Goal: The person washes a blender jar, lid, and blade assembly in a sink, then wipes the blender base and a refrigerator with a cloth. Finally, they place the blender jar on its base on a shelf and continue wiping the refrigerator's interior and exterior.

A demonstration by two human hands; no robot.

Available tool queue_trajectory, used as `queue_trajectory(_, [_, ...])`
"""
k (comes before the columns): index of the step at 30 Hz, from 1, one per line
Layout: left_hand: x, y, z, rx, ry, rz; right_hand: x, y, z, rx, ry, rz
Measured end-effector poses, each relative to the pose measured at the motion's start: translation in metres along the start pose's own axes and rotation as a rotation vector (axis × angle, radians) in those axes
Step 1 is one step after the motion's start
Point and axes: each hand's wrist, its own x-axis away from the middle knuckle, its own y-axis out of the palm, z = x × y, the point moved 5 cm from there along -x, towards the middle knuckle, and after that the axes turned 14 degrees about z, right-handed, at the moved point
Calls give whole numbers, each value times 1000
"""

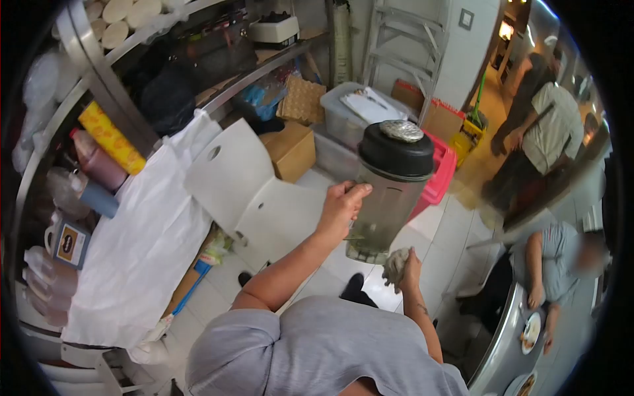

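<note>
A tall see-through blender jar hangs upright in front of me, with my left hand wrapped round its handle side. Its black lid is on, topped by a crumpled piece of foil. Greenish residue shows low in the jar. My right hand is closed on a bunched grey cloth, close beside the jar's base.
A white chair stands ahead left, near a cardboard box and plastic bins. Shelves with bottles line the left. At right, a person sits at a metal table with plates; others stand beyond.
</note>
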Motion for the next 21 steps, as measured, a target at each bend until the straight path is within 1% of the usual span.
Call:
queue_trajectory(3, [-78, 26, 11, -7, 59, 60, -54, 10, -47, -33, 224, -24])
queue_trajectory(6, [-150, 42, 28, -41, 163, 166, -128, 25, -83, 87, 154, -277])
queue_trajectory(9, [-218, 53, 49, 9, 238, 259, -184, 52, -114, 68, 30, -157])
queue_trajectory(10, [-244, 54, 57, 30, 275, 269, -198, 65, -120, 57, 29, -143])
queue_trajectory(13, [-323, 60, 78, 78, 346, 309, -226, 105, -146, 99, -24, -204])
queue_trajectory(14, [-349, 60, 84, 87, 357, 326, -238, 116, -150, 123, 14, -224])
queue_trajectory(17, [-440, 69, 106, 132, 396, 281, -262, 162, -176, 214, 57, -279])
queue_trajectory(21, [-555, 83, 149, 128, 493, 385, -314, 222, -199, 261, 4, -251])
